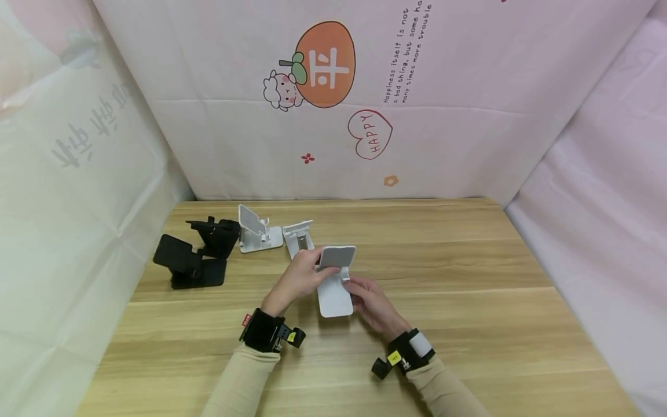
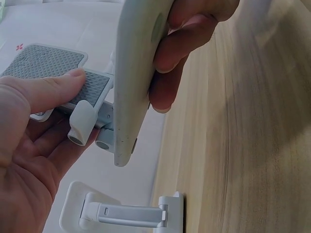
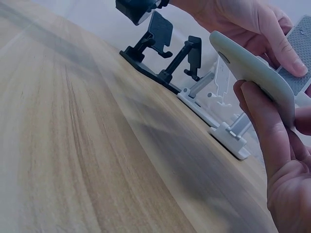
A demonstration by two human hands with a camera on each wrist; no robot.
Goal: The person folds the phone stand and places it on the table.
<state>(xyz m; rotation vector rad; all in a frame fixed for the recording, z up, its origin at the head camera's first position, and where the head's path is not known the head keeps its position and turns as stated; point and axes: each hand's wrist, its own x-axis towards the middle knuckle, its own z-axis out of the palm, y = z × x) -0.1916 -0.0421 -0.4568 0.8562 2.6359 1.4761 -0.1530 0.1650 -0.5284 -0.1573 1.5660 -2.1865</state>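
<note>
A white phone stand (image 1: 335,298) with a grey textured rest plate (image 2: 51,60) is held above the table between both hands. My left hand (image 1: 299,277) grips the rest plate, its thumb on the grey pad and its fingers behind. With my right hand (image 1: 372,304) I pinch the edge of the stand's base (image 3: 257,70), fingers pressed to its underside. The plate stands unfolded at an angle to the base, joined by a hinge (image 2: 106,114). Just beyond my left hand another white phone stand (image 1: 298,233) rests on the table, partly hidden by that hand.
Two black phone stands (image 1: 198,275) stand at the left of the wooden table (image 1: 443,266), close together. A white stand with a raised plate (image 1: 260,238) is beside them. White printed cloth (image 1: 224,133) hangs behind the table and at both sides.
</note>
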